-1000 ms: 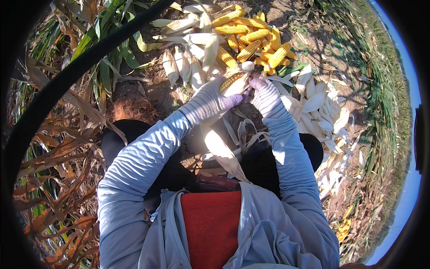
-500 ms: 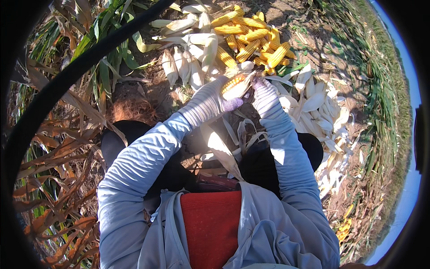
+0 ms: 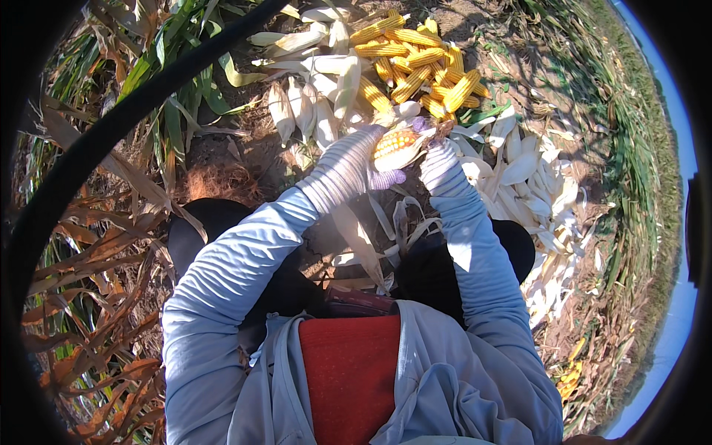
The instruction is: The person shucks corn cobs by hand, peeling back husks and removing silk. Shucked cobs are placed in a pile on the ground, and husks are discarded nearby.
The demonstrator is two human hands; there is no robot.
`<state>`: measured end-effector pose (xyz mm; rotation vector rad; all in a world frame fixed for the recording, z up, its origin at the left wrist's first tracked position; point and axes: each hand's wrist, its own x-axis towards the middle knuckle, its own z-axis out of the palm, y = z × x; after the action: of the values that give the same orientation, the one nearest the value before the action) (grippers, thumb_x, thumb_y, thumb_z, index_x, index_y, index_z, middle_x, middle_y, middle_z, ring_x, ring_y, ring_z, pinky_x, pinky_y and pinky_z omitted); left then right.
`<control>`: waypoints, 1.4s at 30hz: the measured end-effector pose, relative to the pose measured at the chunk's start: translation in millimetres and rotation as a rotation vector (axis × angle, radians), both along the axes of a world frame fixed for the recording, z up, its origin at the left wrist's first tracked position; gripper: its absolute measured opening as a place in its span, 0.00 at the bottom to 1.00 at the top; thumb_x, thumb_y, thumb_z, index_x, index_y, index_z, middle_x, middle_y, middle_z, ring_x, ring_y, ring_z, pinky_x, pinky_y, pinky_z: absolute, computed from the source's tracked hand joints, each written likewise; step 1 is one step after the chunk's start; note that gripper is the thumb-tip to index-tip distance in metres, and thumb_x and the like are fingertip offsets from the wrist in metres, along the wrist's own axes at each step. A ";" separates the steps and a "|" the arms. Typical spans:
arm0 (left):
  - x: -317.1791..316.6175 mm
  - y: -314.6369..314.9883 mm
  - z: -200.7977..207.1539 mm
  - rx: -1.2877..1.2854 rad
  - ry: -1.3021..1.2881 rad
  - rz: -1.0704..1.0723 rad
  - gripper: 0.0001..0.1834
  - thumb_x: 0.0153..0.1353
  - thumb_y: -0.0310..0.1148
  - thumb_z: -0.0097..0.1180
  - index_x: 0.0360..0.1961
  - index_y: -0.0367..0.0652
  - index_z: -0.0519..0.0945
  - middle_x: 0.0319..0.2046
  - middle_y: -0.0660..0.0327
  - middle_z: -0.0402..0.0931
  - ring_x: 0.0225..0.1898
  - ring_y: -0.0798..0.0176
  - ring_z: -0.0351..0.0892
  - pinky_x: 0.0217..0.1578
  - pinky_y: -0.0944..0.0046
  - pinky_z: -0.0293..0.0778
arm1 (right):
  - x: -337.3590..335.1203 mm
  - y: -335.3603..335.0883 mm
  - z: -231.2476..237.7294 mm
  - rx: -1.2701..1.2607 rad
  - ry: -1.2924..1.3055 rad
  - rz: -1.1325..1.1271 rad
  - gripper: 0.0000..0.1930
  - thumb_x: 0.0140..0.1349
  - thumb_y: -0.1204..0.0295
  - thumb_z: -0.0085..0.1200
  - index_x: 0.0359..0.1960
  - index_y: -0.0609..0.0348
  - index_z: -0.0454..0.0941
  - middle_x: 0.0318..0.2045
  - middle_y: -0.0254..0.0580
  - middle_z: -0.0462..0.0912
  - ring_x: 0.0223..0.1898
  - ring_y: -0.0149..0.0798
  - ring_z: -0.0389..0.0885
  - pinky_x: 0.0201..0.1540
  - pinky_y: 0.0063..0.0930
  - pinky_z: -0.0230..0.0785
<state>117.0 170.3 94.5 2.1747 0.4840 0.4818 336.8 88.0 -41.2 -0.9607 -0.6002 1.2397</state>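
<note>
An ear of corn (image 3: 395,145) with yellow kernels showing is held in front of me, part of its pale husk still around its lower side. My left hand (image 3: 359,159), in a striped whitish glove with purple fingertips, is wrapped round the ear. At the ear's right end, my right hand (image 3: 439,159), gloved alike, is closed on the husk and dark silk at the tip. Its fingers are partly hidden. Beyond my hands lies a pile of bare yellow corn ears (image 3: 415,63). Left of it, several ears in husks (image 3: 304,104) lie on the soil.
Stripped pale husks (image 3: 526,185) are heaped to my right. A tuft of reddish silk (image 3: 220,183) lies left, by my knee. Dry cornstalks (image 3: 104,259) stand along the left side. A dark curved bar (image 3: 133,107) crosses the upper left. Loose husk strips (image 3: 360,233) lie between my legs.
The ear has tilted toward level, and its kernels show more. My right hand has shifted slightly at the tip. A long husk strip below my hands has dropped lower.
</note>
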 end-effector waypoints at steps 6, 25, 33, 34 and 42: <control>2.5 -2.9 -3.7 -0.025 -0.054 -0.020 0.41 0.40 0.52 0.64 0.50 0.35 0.66 0.40 0.46 0.72 0.43 0.46 0.73 0.44 0.57 0.69 | -33.6 -4.3 67.2 -0.078 0.163 -0.095 0.24 0.62 0.57 0.42 0.55 0.58 0.60 0.50 0.45 0.69 0.49 0.40 0.71 0.50 0.33 0.67; -3.1 10.9 31.3 -0.450 0.183 0.368 0.19 0.62 0.47 0.42 0.34 0.42 0.77 0.25 0.58 0.77 0.27 0.63 0.76 0.33 0.69 0.72 | -63.8 -2.1 115.2 0.068 0.591 0.051 0.14 0.63 0.56 0.42 0.36 0.52 0.68 0.26 0.34 0.68 0.25 0.32 0.66 0.26 0.28 0.62; -12.0 61.4 9.6 -0.616 -0.466 0.491 0.28 0.65 0.51 0.33 0.35 0.37 0.77 0.33 0.54 0.78 0.33 0.58 0.78 0.39 0.62 0.74 | -22.9 -1.2 121.0 -0.244 0.402 -0.509 0.14 0.60 0.55 0.46 0.38 0.51 0.69 0.29 0.33 0.72 0.25 0.31 0.69 0.25 0.29 0.65; -15.5 69.0 9.5 -0.620 -0.496 0.533 0.28 0.65 0.51 0.33 0.35 0.37 0.77 0.33 0.53 0.78 0.33 0.57 0.78 0.39 0.61 0.74 | -12.5 -0.8 116.3 -0.270 0.422 -0.579 0.14 0.61 0.56 0.45 0.37 0.51 0.69 0.27 0.33 0.72 0.24 0.30 0.68 0.26 0.29 0.66; -44.3 92.6 19.2 -0.745 -0.688 0.734 0.27 0.64 0.51 0.33 0.39 0.36 0.74 0.36 0.51 0.76 0.36 0.54 0.77 0.40 0.56 0.74 | 46.2 -13.8 65.8 -0.011 0.566 -0.434 0.15 0.62 0.55 0.43 0.39 0.52 0.69 0.28 0.35 0.74 0.25 0.31 0.68 0.32 0.32 0.68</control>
<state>72.6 262.8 113.7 0.9789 0.8831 1.1671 383.1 74.2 24.5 -0.6547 0.0625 1.0509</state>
